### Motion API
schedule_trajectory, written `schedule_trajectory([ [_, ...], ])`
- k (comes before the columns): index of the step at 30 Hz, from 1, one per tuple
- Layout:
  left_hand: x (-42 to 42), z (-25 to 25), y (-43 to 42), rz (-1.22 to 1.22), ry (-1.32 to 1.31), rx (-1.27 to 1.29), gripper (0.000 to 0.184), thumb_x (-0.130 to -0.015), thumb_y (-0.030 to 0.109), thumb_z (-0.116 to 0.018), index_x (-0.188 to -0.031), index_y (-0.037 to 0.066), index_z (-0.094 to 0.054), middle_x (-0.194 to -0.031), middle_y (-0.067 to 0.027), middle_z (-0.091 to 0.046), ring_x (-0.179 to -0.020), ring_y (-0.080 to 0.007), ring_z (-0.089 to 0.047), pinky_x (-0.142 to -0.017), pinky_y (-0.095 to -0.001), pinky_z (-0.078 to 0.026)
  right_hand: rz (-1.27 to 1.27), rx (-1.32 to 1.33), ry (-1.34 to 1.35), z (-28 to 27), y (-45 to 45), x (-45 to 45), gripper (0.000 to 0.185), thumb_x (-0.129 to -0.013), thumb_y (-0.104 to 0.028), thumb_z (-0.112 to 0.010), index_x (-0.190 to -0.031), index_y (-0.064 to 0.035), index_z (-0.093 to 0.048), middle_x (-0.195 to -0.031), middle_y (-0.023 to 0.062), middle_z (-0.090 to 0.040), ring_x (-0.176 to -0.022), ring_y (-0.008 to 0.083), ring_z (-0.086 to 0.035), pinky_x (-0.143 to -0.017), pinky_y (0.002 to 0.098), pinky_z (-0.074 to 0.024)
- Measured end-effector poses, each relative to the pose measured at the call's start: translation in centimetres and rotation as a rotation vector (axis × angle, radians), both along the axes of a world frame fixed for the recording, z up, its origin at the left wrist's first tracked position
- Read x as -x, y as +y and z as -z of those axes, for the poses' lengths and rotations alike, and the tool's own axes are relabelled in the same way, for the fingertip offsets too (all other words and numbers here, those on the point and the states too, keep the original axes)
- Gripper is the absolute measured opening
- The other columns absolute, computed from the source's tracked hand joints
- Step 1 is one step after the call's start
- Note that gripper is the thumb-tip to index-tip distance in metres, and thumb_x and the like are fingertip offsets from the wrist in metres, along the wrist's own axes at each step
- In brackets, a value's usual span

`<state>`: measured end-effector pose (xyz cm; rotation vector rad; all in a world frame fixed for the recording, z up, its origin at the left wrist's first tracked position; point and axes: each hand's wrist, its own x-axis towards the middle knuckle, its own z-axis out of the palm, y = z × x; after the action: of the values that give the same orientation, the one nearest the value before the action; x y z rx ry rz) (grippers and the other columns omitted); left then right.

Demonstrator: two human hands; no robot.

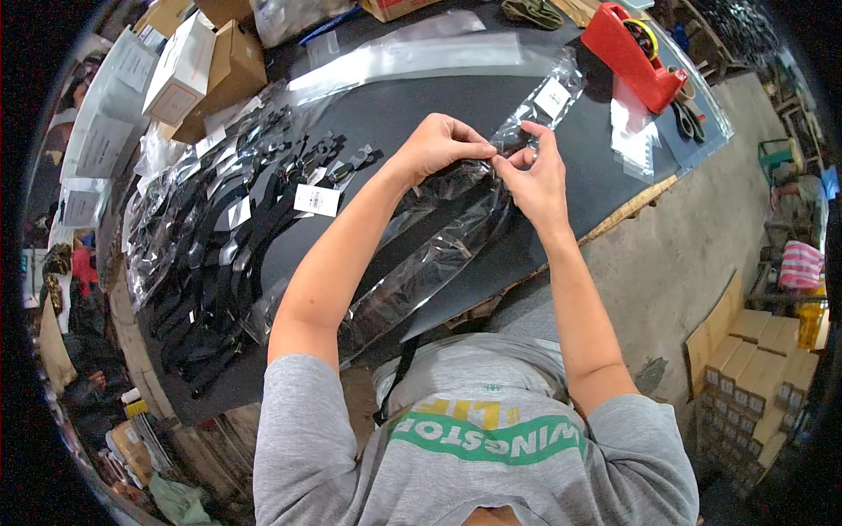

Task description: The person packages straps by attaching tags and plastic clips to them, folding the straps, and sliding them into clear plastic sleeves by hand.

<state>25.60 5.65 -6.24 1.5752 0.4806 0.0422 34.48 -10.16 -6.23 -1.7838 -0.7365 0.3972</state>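
Observation:
My left hand [445,151] is closed in a pinch on a clear plastic bag [517,123]. Facing it, my right hand [535,180] pinches the same bag with thumb and a finger, its index finger raised. A white label [552,99] shows on the far end of the bag. Another long clear bag [412,272] with something dark inside lies below my wrists, partly hidden by my left forearm. Left of that arm is a heap of black straps [237,237] in clear wrapping, with a white tag [317,201] on its near side.
A red tape dispenser [627,53] stands at the back right, with black-handled scissors [688,121] beside it. Flat clear bags [412,63] lie along the back. Cardboard boxes [232,74] sit at the back left. Stacked cartons [754,368] are on the floor at right.

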Motion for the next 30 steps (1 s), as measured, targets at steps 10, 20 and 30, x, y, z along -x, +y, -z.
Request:
schedule_trajectory([
  [10,0.5,-1.5,-0.5,-0.081,-0.043,0.001,0.021,-0.073,0.016,-0.074,-0.084,-0.002,-0.07,-0.075,-0.007,-0.068,-0.064,-0.0096,-0.06,-0.062,-0.0216,-0.047,0.176,0.176,-0.167,-1.2,-0.8,-0.2,0.049,-0.065,-0.017,-0.08,-0.096,-0.0028,-0.045,-0.069,0.0085,-0.062,-0.061,0.0175,-0.061,-0.059,0.0308,-0.0473],
  [20,0.6,-2.1,-0.4,-0.084,-0.022,0.213,0.02,-0.075,0.013,-0.074,-0.086,-0.002,-0.068,-0.076,-0.0071,-0.067,-0.064,-0.0103,-0.062,-0.061,-0.0221,-0.051,-0.127,-0.458,0.476,1.8,-0.9,-1.1,0.035,-0.074,0.004,-0.07,-0.092,-0.005,-0.042,-0.075,0.0042,-0.059,-0.066,0.0073,-0.056,-0.061,0.0199,-0.0464],
  [30,0.7,-2.1,-0.3,-0.11,-0.029,0.214,0.02,-0.076,0.013,-0.073,-0.088,-0.003,-0.067,-0.077,-0.0077,-0.067,-0.064,-0.0111,-0.062,-0.061,-0.0223,-0.051,-0.01,-0.417,0.786,-0.5,-2.4,-0.7,0.028,-0.089,-0.026,-0.061,-0.094,-0.0013,-0.049,-0.08,0.0056,-0.06,-0.068,0.0089,-0.058,-0.061,0.0216,-0.0485],
])
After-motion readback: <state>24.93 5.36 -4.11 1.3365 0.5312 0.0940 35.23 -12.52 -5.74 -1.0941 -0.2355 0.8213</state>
